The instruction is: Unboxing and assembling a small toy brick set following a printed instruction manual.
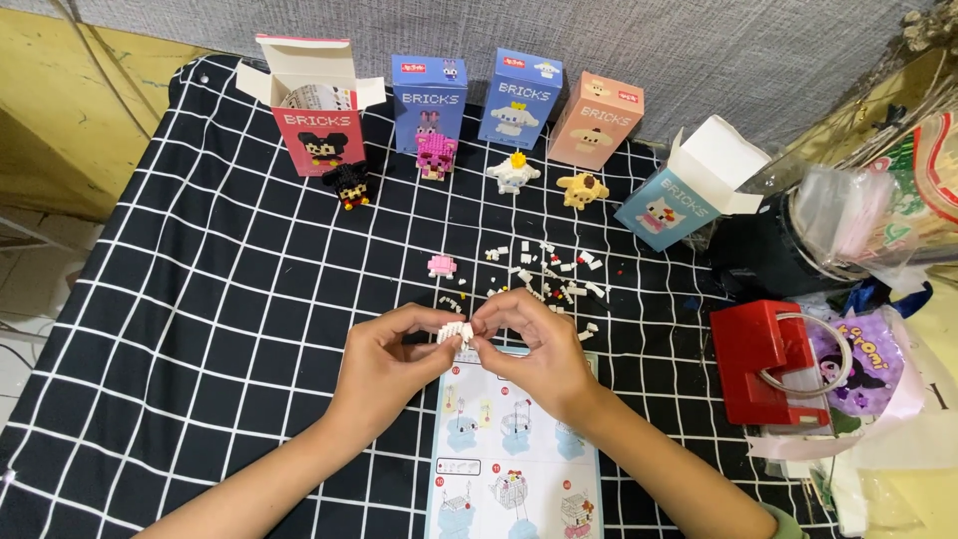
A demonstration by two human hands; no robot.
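Note:
My left hand (384, 364) and my right hand (529, 349) meet over the middle of the table, both pinching a small white brick assembly (455, 332). Just beyond them lie several loose tiny white bricks (554, 274) and a small pink brick piece (442, 266). An instruction sheet (514, 454) with pictured steps lies under my wrists near the front edge.
A black cloth with a white grid (200, 299) covers the table. Along the back stand a red box (317, 125), two blue boxes (429, 100), a peach box (596, 120), with finished brick figures (436, 157) before them. An open light-blue box (679, 200), a red holder (763, 364) and plastic bags (878, 220) crowd the right.

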